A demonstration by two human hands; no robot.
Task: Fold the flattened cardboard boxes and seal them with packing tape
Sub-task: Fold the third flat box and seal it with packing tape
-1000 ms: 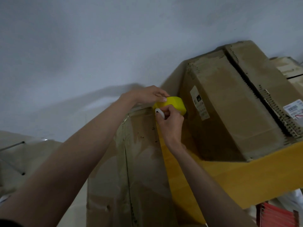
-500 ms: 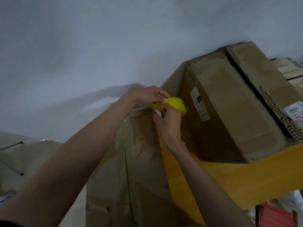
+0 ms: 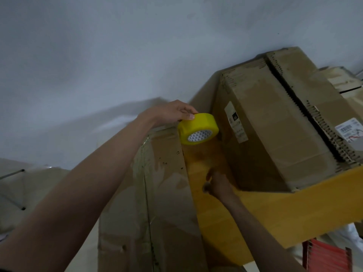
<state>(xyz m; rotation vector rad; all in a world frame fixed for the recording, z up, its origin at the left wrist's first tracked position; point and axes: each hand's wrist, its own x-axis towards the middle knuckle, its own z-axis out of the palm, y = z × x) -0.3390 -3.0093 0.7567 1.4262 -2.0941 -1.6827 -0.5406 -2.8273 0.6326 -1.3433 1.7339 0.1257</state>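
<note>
A tall cardboard box [image 3: 167,203] stands in front of me, its taped seam running down the middle. At the box's top right corner, my left hand [image 3: 169,112] grips a yellow roll of packing tape [image 3: 198,127]. A translucent strip of tape [image 3: 206,160] stretches from the roll down along the box's right edge. My right hand [image 3: 220,185], blurred and darkened behind the strip, pinches its lower end with curled fingers.
A yellow wooden shelf [image 3: 294,209] adjoins the box on the right. On it rests a large closed cardboard box [image 3: 275,138] with labels, and another box [image 3: 341,81] lies behind it. A red object [image 3: 326,256] sits below the shelf. A grey wall fills the background.
My right hand has left the roll and dropped down along the box's right edge, drawing out a length of tape. My left hand stays on the roll at the top.
</note>
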